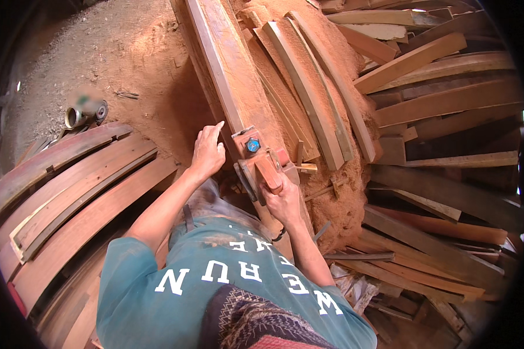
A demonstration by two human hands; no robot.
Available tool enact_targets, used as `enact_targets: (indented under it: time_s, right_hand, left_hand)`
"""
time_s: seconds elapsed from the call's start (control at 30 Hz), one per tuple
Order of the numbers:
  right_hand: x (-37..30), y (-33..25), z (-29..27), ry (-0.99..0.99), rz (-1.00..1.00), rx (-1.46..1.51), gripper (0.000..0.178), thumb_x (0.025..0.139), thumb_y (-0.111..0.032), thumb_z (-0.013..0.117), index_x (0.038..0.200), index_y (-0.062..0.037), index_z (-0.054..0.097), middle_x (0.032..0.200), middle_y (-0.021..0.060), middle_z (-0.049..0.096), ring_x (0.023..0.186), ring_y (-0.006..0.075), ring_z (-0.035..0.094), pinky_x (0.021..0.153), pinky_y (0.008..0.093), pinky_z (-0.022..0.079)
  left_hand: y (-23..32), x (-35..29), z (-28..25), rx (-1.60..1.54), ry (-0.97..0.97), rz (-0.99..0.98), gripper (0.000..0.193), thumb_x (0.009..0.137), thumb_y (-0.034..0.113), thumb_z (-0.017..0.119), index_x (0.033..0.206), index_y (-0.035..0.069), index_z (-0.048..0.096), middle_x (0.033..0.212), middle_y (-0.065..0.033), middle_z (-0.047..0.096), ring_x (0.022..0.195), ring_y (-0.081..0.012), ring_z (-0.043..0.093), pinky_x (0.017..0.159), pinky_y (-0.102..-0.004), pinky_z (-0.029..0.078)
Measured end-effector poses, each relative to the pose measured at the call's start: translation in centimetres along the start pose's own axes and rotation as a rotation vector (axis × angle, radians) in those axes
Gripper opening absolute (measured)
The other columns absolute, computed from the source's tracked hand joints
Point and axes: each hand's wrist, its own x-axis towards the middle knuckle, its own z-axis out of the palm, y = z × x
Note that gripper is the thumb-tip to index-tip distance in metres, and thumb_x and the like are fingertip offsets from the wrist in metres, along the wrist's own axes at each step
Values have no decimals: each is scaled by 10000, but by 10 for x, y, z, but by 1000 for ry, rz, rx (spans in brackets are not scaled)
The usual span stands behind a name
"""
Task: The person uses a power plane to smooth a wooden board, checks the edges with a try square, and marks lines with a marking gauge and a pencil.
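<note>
In front of me a long, narrow wooden bench (pixel 247 75) runs away toward the far side, with a straight squared strip of wood (pixel 209 49) lying along its left edge. At its near end sits a wooden and metal fixture (pixel 243 136) with a blue bolt-like head (pixel 252 145). My right hand (pixel 283 200) is closed around a reddish wooden block (pixel 268 173) at this fixture; whether the block is a handle I cannot tell. To the left of the fixture my left hand (pixel 208 152) is raised with nothing in it, its index finger stretched toward the strip.
Curved planks (pixel 87 192) are stacked at my left. Right of the bench, more curved pieces (pixel 308 93) lie on heaped sawdust (pixel 337 203). A large pile of boards (pixel 442 110) fills the right side. A cylindrical metal object (pixel 86 113) stands on the ground at far left.
</note>
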Motion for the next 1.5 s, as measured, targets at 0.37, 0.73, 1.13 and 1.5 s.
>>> enact_targets:
  time_s: [0.37, 0.73, 1.13, 1.5]
  right_hand:
    - [-7, 11, -32, 166, 162, 201, 304, 956, -42, 817, 1227, 49, 710, 1112, 57, 765, 994, 118, 696, 897, 308, 562]
    - [-4, -2, -44, 110, 120, 53, 280, 947, -73, 836, 1188, 11, 723, 1033, 64, 784, 957, 103, 697, 871, 312, 569]
    - [32, -24, 21, 16, -5, 50, 203, 920, -99, 792, 1083, -8, 713, 972, 241, 770, 934, 397, 791, 792, 426, 604]
    - [150, -86, 58, 50, -41, -22, 213, 880, -123, 765, 1037, 1, 692, 929, 291, 750, 930, 486, 746, 774, 517, 597]
  left_hand:
    - [8, 8, -19, 292, -88, 184, 875, 815, -124, 593, 1627, 188, 499, 1331, -194, 536, 1201, -380, 542, 1058, -501, 450]
    - [20, -23, -31, 295, -280, 285, 822, 797, -112, 631, 1571, 159, 569, 1308, -171, 545, 1216, -360, 541, 1075, -488, 453]
    - [84, 47, -43, 91, -116, 193, 465, 933, 270, 812, 1294, 4, 693, 1094, -178, 668, 1051, -370, 640, 954, -472, 538]
    - [38, 155, -82, 295, -86, 203, 456, 916, 309, 824, 1141, -63, 687, 1099, -223, 676, 1054, -388, 647, 960, -483, 552]
